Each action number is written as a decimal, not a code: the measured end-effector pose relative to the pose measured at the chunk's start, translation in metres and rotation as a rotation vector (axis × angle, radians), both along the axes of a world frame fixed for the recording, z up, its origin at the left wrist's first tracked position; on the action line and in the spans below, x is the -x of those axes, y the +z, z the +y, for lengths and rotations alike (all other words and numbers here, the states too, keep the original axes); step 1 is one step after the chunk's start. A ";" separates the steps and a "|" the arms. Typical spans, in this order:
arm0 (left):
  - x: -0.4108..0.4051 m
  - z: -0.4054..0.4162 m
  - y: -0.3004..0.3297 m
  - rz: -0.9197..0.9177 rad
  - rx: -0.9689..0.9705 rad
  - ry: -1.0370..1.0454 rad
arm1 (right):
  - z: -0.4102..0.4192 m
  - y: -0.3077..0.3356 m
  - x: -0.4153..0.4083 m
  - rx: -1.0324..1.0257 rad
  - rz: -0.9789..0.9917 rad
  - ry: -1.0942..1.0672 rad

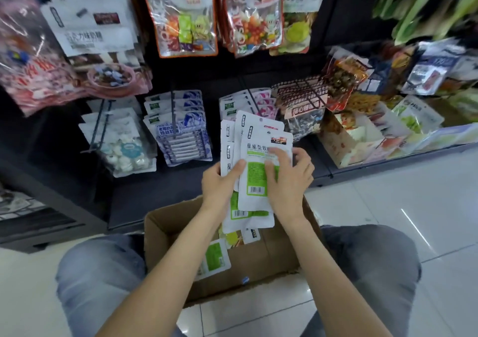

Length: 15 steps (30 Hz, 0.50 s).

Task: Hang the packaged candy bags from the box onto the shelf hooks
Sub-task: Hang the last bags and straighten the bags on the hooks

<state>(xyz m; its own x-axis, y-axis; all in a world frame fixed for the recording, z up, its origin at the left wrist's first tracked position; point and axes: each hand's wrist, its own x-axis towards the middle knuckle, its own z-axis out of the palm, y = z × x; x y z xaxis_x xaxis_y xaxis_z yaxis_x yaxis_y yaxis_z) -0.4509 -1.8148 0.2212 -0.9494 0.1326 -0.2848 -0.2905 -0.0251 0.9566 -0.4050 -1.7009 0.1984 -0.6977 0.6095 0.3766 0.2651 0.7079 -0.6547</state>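
Above the open cardboard box (pixel 271 261) I hold a fanned stack of white candy bags (pixel 254 153) with green panels and barcodes on their backs. My left hand (pixel 219 186) grips the stack's left edge, thumb on the front. My right hand (pixel 289 176) pinches the frontmost bag at its right side, fingers spread over it. More bags of the same kind (pixel 216 258) lie in the box. Just beyond the stack, a shelf hook (pixel 252 104) carries white and pink bags.
Black peg shelving holds hanging snack bags: blue-white packs (pixel 181 130) at centre, marshmallow-like packs (pixel 124 143) to the left, orange-framed candy bags (pixel 181 18) above. A carton of snacks (pixel 351 140) sits on the low shelf at right. My knees flank the box on pale floor tiles.
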 end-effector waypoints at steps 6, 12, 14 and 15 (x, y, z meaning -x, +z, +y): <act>0.001 0.005 0.017 0.186 0.171 -0.034 | -0.002 0.024 -0.010 0.309 -0.147 0.263; -0.002 -0.003 0.028 0.212 0.138 -0.106 | 0.000 0.041 -0.015 0.514 -0.115 0.408; -0.004 -0.003 0.029 0.279 0.179 -0.108 | 0.000 0.041 -0.015 0.556 -0.077 0.409; -0.005 -0.003 0.029 0.305 0.211 -0.102 | -0.001 0.040 -0.015 0.568 -0.038 0.406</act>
